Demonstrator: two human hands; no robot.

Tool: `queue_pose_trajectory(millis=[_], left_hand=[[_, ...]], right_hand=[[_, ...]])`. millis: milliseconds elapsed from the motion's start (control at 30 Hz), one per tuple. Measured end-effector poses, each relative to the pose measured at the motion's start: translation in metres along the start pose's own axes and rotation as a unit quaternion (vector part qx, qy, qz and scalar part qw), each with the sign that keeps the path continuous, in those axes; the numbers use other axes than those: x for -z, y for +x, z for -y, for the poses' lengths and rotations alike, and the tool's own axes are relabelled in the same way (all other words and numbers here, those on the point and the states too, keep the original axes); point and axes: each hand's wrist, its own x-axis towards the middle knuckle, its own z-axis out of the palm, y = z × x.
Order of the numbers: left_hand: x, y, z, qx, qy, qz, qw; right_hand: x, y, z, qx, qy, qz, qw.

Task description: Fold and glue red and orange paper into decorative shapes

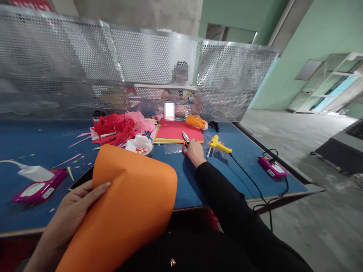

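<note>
A large sheet of orange paper (133, 192) curves in front of me, pinched near its left edge by my left hand (76, 207), thumb on top and fingers behind. Across the table, my right hand (195, 152) is closed around the orange handles of a pair of scissors (185, 136), whose metal blades point away from me. The blades lie over the front edge of a stack of coloured paper (176, 131), red sheet uppermost. Just right of that hand rests a yellow hot glue gun (219, 144) with a black cord.
Red and pink paper scraps (119, 126) pile at the back left, behind a bowl (149, 151) lined with white paper. Purple power strips (42, 189) sit at both sides. An orange packet (196, 121) lies behind. A perforated metal screen (159, 56) closes the far edge; a person sits beyond.
</note>
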Motion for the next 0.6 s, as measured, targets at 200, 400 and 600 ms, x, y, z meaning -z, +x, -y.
queue_pose_trajectory(millis=[200, 400, 600], left_hand=[[-0.006, -0.002, -0.002, -0.031, -0.030, 0.013, 0.999], [-0.047, -0.006, -0.012, -0.056, -0.070, 0.094, 0.992], [-0.099, 0.000, -0.025, -0.088, -0.138, 0.181, 0.970]], right_hand=[[0.017, -0.069, -0.015, 0.183, 0.022, -0.011, 0.983], [0.012, -0.128, -0.029, 0.352, 0.010, -0.151, 0.924], [0.015, -0.128, -0.036, 0.315, 0.065, -0.229, 0.919]])
